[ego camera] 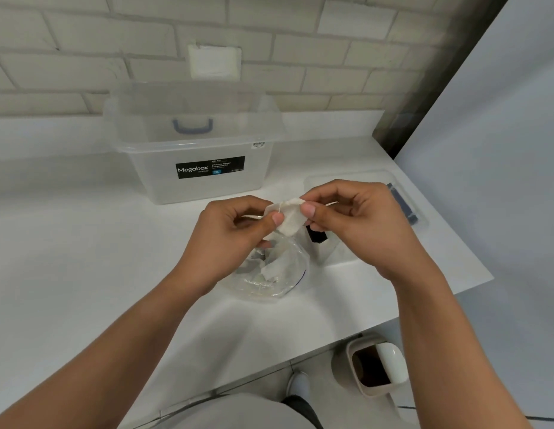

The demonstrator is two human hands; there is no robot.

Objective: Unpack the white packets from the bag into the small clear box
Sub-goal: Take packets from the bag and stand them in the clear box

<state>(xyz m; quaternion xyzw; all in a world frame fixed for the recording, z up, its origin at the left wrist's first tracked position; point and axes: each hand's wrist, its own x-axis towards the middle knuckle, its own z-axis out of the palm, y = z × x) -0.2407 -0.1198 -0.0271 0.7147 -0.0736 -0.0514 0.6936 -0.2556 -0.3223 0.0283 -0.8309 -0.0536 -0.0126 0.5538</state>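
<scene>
White and soft, the packet is held up in the air between both hands, above the bag and just left of the box. The left hand pinches its left edge between thumb and curled fingers. The right hand pinches the right edge the same way, its other fingers folded in.

It looks like thin paper or gauze with a loose filling (a thin thread seems to cross its upper corner), so I judge it very light, limp and easy to tear. A gentle pinch at a corner or seam should do, rather than a squeeze on the filled middle. It will not slip, but it may flop or snag on its thread.

More packets lie crumpled inside the bag, which is clear, slack film lying on the table with its mouth towards the hands. The bag will likely shift unless one hand steadies it.

The box sits mostly hidden under the right hand, with a dark item inside it. How full it is I cannot tell.

Beyond stands a big clear tub against the brick wall, and a flat lid lies to the right. Neither blocks the short path from bag to box. On the floor, off the table's edge, stands a bin.
</scene>
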